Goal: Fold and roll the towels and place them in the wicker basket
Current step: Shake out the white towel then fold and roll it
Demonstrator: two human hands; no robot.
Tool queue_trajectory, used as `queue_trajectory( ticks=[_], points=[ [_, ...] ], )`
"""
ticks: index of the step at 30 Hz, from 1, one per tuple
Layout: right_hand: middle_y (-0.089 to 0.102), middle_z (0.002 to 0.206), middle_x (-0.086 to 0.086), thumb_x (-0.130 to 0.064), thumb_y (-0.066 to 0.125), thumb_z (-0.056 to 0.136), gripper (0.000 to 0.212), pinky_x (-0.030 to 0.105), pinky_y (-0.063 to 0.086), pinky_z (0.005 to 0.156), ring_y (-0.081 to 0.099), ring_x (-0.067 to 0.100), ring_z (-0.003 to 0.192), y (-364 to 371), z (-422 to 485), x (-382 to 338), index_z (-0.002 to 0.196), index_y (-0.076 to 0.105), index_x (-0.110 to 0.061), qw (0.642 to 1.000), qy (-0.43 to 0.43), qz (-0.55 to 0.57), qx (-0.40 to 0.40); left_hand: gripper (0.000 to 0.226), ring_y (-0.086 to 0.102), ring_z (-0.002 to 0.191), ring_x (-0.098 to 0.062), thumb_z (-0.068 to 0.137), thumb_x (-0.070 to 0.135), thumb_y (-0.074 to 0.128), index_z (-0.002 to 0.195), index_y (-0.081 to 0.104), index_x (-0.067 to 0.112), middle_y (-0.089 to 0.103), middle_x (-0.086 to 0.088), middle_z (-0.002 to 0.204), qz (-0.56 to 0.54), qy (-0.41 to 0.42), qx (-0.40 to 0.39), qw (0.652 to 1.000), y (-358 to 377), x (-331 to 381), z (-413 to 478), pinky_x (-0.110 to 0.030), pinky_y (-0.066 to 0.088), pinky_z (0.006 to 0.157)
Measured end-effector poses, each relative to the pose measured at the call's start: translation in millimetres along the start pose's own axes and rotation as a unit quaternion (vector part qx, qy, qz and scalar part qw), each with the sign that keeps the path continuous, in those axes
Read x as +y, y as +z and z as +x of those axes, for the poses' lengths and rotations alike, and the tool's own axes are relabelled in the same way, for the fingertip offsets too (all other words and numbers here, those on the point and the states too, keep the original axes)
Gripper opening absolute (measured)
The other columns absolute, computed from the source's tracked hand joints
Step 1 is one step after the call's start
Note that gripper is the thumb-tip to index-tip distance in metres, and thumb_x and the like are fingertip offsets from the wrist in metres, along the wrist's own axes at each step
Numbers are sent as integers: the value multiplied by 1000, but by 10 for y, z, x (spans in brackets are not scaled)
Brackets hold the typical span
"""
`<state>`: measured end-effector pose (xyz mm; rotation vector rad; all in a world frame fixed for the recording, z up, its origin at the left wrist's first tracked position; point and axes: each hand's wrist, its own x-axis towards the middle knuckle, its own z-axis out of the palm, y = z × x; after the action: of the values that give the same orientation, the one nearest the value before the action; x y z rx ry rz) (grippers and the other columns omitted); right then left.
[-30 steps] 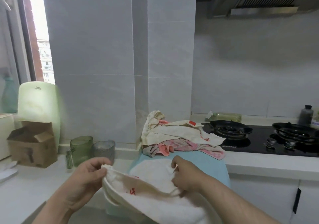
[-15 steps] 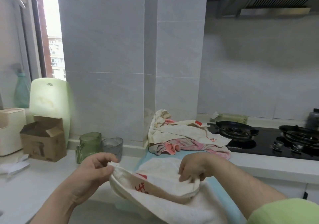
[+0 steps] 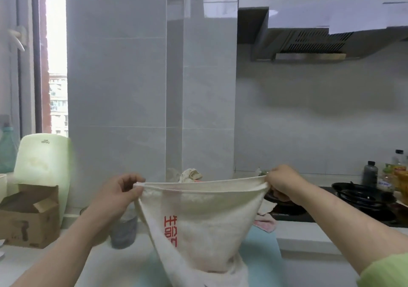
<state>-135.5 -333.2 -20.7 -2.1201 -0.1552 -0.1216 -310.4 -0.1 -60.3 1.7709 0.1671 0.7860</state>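
Observation:
A cream towel [image 3: 205,227] with red lettering hangs stretched in the air before me. My left hand [image 3: 120,195] pinches its top left corner and my right hand [image 3: 281,181] pinches its top right corner. The top edge is pulled taut between them, and the lower part droops to the light blue mat [image 3: 262,251]. Behind it, mostly hidden, lies a pile of cream and pink towels [image 3: 191,175]; a pink one [image 3: 266,222] shows at the right. No wicker basket is in view.
A grey glass mug [image 3: 123,233] stands just left of the towel. A cardboard box [image 3: 28,216] and a pale green board [image 3: 44,160] are at far left. A black gas stove [image 3: 357,202] with bottles [image 3: 369,176] behind it lies to the right.
Both hands have lifted the towel off the mat and moved apart, stretching its top edge taut. The camera has tilted upward, showing more wall and hood.

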Motion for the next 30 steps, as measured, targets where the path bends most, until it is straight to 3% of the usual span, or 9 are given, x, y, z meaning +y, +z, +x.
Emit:
queue_trajectory(
  ticks=[4,8,11,14,17,21,25,27,30],
  points=[
    [49,49,12,3,39,87,29,16,25,38,35,17,35,-314,-3,-196,61,52,-2,998,36,44,40,18,62,77,-22,89,-3,61,86,68,13,68,-6,81,69,79,25,994,174,220,283,-29,49,71],
    [60,61,11,-2,35,95,27,15,36,34,43,13,39,-587,-61,-411,89,61,2,987,40,149,38,20,59,72,-17,90,1,59,81,66,17,66,-3,81,142,141,33,979,313,513,500,-28,45,66],
    [66,77,15,4,40,92,22,21,49,47,55,16,56,-794,-122,-517,97,61,5,980,10,198,11,21,62,81,-14,91,4,55,85,68,19,69,2,88,155,157,40,974,326,728,623,-29,46,71],
    [70,91,14,12,48,87,25,23,54,64,62,18,76,-972,-203,-538,102,66,2,988,-79,132,-16,22,64,81,-21,91,5,53,86,71,16,70,-2,87,155,156,40,975,289,879,694,-30,47,68],
    [69,87,11,1,61,89,10,24,47,62,58,18,72,-1067,-319,-572,94,69,-2,986,-160,36,22,21,60,76,-20,92,6,52,84,68,16,68,-4,85,149,158,48,975,263,993,694,-29,45,63],
    [63,79,4,-17,63,94,13,25,37,58,47,13,63,-1127,-434,-639,86,69,-10,979,-183,56,68,19,56,73,-20,94,9,50,86,65,19,64,-5,85,118,146,55,981,209,1094,662,-32,44,65],
    [69,93,8,-25,59,97,21,38,51,82,63,24,87,-1110,-538,-661,90,69,-8,975,-187,100,63,18,56,79,-23,97,15,48,90,64,18,63,-4,87,118,142,78,980,125,1190,568,-33,44,68],
    [70,96,15,-24,55,99,28,46,54,90,66,30,91,-1081,-602,-662,95,67,1,968,-195,146,58,18,58,82,-23,98,14,47,94,64,13,63,-4,90,120,149,90,977,91,1262,487,-32,43,66],
    [57,80,15,-29,53,99,36,45,52,76,54,27,73,-1016,-657,-654,87,60,4,963,-196,169,81,20,57,80,-22,98,13,46,93,64,6,64,-7,89,118,160,100,975,27,1340,377,-33,43,68]
  ],
)
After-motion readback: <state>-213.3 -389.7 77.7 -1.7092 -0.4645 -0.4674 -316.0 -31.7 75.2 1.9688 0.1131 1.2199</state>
